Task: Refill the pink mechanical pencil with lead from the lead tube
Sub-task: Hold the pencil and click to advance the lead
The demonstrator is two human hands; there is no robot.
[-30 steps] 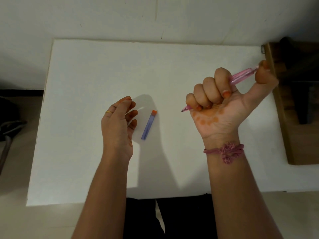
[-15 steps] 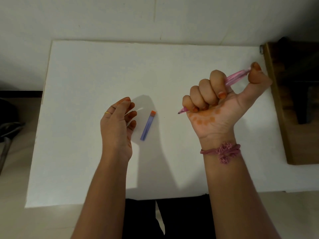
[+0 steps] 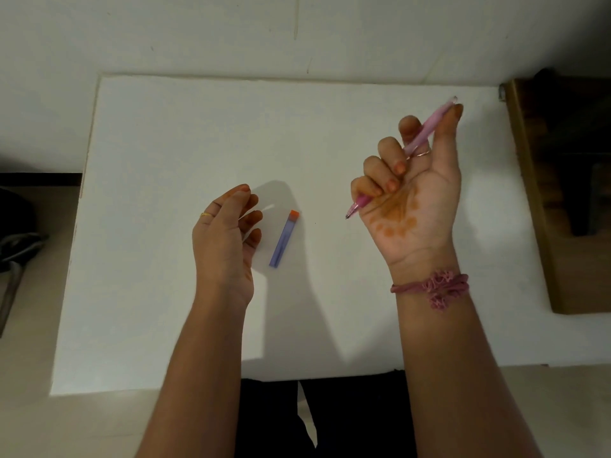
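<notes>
Pink mechanical pencil (image 3: 420,139), one, gripped in right hand (image 3: 408,200); one lead tube (image 3: 284,239) beside empty, loosely open left hand (image 3: 224,239).

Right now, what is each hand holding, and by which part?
The right hand holds the pink mechanical pencil around its barrel, both ends sticking out. The left hand holds nothing; the lead tube lies on the table.

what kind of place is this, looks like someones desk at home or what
Probably a simple desk or craft table indoors: a plain white tabletop against a white wall, a brown cardboard box at its right, and a lead tube lying on it.
</notes>
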